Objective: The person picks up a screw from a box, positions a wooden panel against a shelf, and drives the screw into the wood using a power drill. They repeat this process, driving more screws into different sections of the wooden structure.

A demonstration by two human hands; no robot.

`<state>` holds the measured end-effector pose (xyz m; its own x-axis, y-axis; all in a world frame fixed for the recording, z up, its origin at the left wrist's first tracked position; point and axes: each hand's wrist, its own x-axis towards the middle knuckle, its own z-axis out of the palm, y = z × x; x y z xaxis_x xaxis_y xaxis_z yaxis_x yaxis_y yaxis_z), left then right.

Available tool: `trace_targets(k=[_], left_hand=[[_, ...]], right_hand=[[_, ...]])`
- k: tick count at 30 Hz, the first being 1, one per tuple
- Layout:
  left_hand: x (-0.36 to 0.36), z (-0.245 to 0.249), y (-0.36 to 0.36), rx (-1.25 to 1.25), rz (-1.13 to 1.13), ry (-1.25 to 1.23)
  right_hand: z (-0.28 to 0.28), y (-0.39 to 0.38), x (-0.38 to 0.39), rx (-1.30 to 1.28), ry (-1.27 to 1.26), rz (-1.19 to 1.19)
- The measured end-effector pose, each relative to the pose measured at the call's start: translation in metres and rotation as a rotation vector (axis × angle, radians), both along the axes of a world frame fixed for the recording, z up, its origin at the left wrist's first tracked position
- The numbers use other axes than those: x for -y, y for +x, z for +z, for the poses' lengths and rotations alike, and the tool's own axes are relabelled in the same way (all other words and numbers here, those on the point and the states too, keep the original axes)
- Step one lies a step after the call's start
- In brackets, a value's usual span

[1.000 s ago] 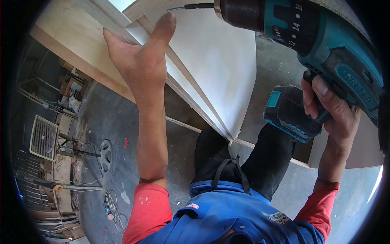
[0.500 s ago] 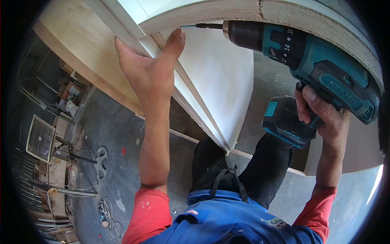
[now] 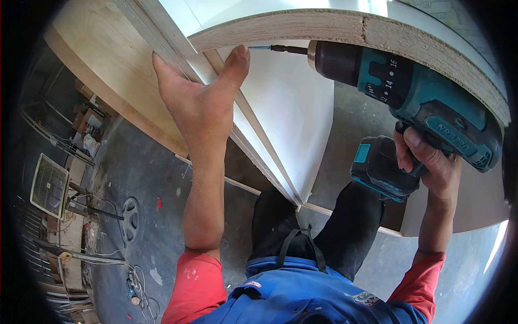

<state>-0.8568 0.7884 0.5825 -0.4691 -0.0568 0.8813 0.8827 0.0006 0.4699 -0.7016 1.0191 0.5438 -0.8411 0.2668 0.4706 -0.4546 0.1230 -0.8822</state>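
My right hand point(image 3: 431, 159) is wrapped round the handle of a teal and black cordless drill point(image 3: 421, 100), its index finger at the trigger. The drill lies level under the edge of a pale board point(image 3: 291, 26), and its screwdriver bit point(image 3: 283, 49) points left. At the bit's end is a thin bluish screw point(image 3: 259, 47), beside my left thumb. My left hand point(image 3: 202, 100) clasps the edges of the upright wooden panels point(image 3: 162, 38), thumb on one side and fingers on the other. Its fingertips are partly hidden behind the panels. Whether the screw touches wood cannot be made out.
A white panel point(image 3: 291, 102) slopes down between my arms, with a plywood board point(image 3: 118, 70) at the left. My legs stand inside the frame's lower rails. On the concrete floor point(image 3: 145, 167) to the left are a fan point(image 3: 49, 183), its round base and loose cables point(image 3: 141, 289).
The boards, both hands and the drill sit slightly lower in the picture. The drill's chuck is a little farther right of my left thumb. Both holds are the same.
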Motion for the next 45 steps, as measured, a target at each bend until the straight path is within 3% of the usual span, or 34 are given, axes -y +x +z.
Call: trace_targets(k=[31,36,40,42,45], left_hand=[[0.003,-0.002,-0.004,0.028,-0.089,0.021],[0.003,-0.001,-0.002,0.022,-0.079,0.011],[0.003,0.0,-0.001,0.053,-0.106,0.025],[0.003,-0.001,-0.001,0.07,-0.107,0.027],[0.003,-0.001,-0.003,0.021,-0.087,0.023]], right_hand=[[0.006,0.002,-0.007,0.051,0.036,-0.007],[0.007,-0.004,-0.02,0.156,0.196,0.009],[0.003,-0.006,-0.014,0.114,0.151,0.002],[0.001,-0.002,-0.017,0.172,0.293,-0.082],[0.004,-0.004,-0.018,0.161,0.266,-0.02]])
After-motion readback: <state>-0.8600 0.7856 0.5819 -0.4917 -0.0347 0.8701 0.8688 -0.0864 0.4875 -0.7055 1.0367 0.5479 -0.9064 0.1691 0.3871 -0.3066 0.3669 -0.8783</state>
